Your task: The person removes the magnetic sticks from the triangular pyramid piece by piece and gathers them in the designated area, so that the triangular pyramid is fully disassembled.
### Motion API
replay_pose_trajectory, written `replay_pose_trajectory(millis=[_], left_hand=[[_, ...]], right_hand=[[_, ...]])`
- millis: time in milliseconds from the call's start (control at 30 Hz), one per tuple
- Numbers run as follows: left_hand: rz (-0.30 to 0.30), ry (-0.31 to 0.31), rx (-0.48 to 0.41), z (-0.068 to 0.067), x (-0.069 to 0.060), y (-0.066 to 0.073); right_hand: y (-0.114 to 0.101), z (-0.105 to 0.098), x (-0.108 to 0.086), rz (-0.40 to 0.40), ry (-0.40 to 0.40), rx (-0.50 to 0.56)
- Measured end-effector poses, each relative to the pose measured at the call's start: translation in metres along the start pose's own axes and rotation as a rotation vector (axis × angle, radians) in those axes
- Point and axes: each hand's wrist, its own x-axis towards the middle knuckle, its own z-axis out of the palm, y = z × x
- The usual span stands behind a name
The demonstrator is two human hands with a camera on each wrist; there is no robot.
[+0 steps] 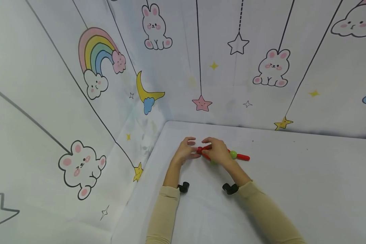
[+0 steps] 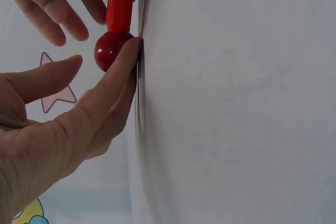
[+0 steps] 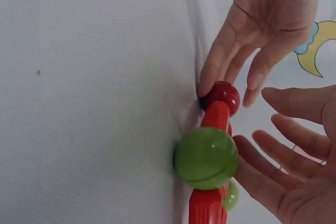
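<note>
Red rods (image 1: 243, 157) joined by green balls (image 1: 233, 155) and a dark red ball (image 1: 199, 150) lie on the white table. My left hand (image 1: 184, 151) has its fingers spread beside the dark red ball; in the left wrist view a fingertip touches that ball (image 2: 109, 51), thumb apart from it. Over the rods, in the head view, is my right hand (image 1: 217, 151), partly hiding them. The right wrist view shows the right hand (image 3: 299, 156) with fingers apart beside the near green ball (image 3: 206, 158) and a red rod (image 3: 216, 116).
The white table (image 1: 292, 189) meets a cloth backdrop (image 1: 177, 67) printed with rabbits, stars and a rainbow at the back and left. A black wrist camera (image 1: 183, 187) sits by the left sleeve and another (image 1: 230, 188) by the right.
</note>
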Motion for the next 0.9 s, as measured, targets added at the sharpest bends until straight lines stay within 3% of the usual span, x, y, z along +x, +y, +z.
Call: replay_pose_trajectory(millis=[300,600,900], left_hand=[[0.005,-0.059,-0.001,0.007,0.002,-0.002],[-0.004,-0.089,0.03,0.011,0.001,-0.005],[0.036,-0.065,0.107,0.016,0.001,-0.006]], right_hand=[[0.001,0.003,-0.003,-0.049,0.022,-0.12],[0.012,0.008,-0.002,-0.078,0.03,-0.126],[0.016,0.011,-0.002,-0.112,0.003,-0.107]])
